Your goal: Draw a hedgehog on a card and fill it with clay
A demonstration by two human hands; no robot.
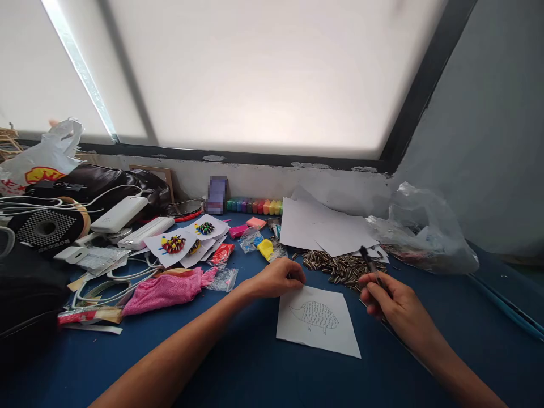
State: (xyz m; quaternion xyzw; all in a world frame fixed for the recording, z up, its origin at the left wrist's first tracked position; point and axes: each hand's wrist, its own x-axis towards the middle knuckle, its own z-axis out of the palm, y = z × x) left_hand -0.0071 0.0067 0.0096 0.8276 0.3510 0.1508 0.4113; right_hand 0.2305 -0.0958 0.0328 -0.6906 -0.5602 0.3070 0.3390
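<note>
The paper sheet [318, 321] with the spiny animal drawn on it lies flat on the blue bench [250, 362], well apart from the far edge, with the loose striped seeds [335, 265] just beyond it. It should be nearly weightless, limp at its corners and easy to crease (a quick drag might wrinkle it), so a light hold at a corner or margin, off the drawn lines, seems best. The left hand [285, 276] is at its far left corner with the fingers curled; whether they pinch the paper or only rest there, I cannot tell. The right hand [391, 297], near the seeds, grips a slim pen [371, 263], dark end toward the bench's far edge; that looks light, stiff and smooth, best taken round the barrel.
</note>
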